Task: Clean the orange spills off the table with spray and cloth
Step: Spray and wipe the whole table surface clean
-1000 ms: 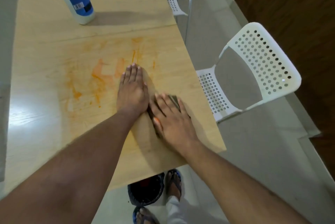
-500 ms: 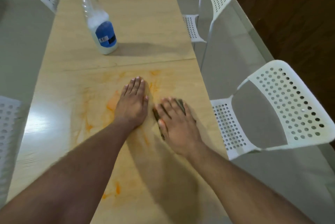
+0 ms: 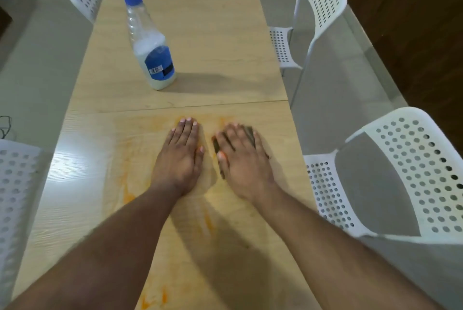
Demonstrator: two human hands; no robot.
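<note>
Both hands lie flat on the table (image 3: 225,71): left hand (image 3: 180,156) bare on orange smears (image 3: 127,194), right hand (image 3: 241,159) pressing a dark cloth (image 3: 249,134). Spray bottle (image 3: 150,46) stands far left.

I see two bare forearms, no sleeves, watch or rings; left hand (image 3: 181,156) and right hand (image 3: 244,159) show short, pale fingernails.

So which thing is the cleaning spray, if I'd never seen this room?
Start at the long pale wooden table and look past the seam beyond both hands. There stands the clear plastic spray bottle, upright and alone. Its blue trigger top and blue label set it apart from everything else.
</note>
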